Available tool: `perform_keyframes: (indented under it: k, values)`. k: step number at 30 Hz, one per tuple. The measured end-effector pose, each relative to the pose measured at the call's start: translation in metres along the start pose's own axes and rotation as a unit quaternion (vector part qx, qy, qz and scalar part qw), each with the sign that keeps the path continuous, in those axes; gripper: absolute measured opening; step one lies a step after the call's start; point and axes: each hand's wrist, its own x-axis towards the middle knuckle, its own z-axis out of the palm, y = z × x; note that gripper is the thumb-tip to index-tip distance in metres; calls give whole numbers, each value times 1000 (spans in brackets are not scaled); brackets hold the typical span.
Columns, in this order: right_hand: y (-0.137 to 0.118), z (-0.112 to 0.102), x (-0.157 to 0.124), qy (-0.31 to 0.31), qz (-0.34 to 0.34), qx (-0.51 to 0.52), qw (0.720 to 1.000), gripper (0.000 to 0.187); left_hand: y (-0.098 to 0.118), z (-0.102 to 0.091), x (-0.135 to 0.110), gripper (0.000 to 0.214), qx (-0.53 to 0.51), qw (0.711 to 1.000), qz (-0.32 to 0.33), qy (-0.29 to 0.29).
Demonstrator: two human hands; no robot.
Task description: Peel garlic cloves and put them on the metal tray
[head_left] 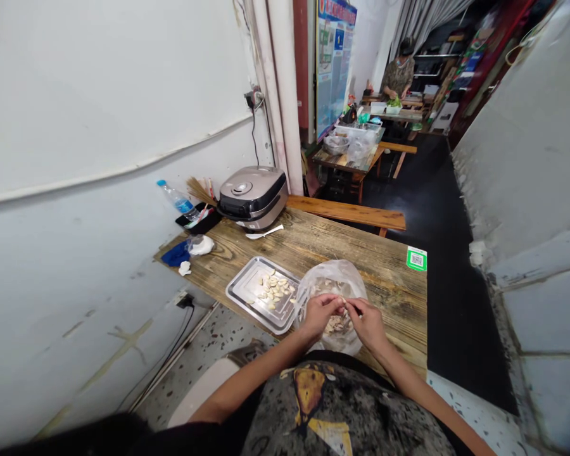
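Above a clear plastic bag (330, 272), my left hand (320, 315) and my right hand (368, 324) meet with fingertips pinched together. Between them is a small pale piece that looks like a garlic clove (344, 302), mostly covered by the fingers. Inside the open bag lie loose garlic cloves and bits of skin (335, 325), partly hidden by my hands. Left of the bag, a shallow metal tray (241, 292) holds several peeled garlic cloves (274, 288), spread toward its right side.
Behind the tray stand a rice cooker (254, 196) and a white plastic knife (265, 233). A water bottle (178, 201) leans in a black holder. A blue cloth (175, 254) lies at the left edge. Farther back, a person (399, 76) handles greens at another table.
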Motion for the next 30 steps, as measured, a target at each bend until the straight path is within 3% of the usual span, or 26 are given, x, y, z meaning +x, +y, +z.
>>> perform_keyframes:
  k: [3,13,23,28,30]
  values:
    - [0,2,-1,22,16,-32,999,25,0,2,0,33,-12,1000,-16,10]
    - [0,0,0,14,6,-57,998,23,1,2,-2,30,-14,999,-29,-5]
    - [-6,-11,6,-19,159,96,982,25,8,-7,2,35,-98,978,-136,-123]
    - [12,-8,8,29,177,74,981,23,7,-10,4,37,-70,978,-152,-128]
    - [22,-6,9,15,176,53,983,25,6,-11,2,36,-86,975,-160,-129]
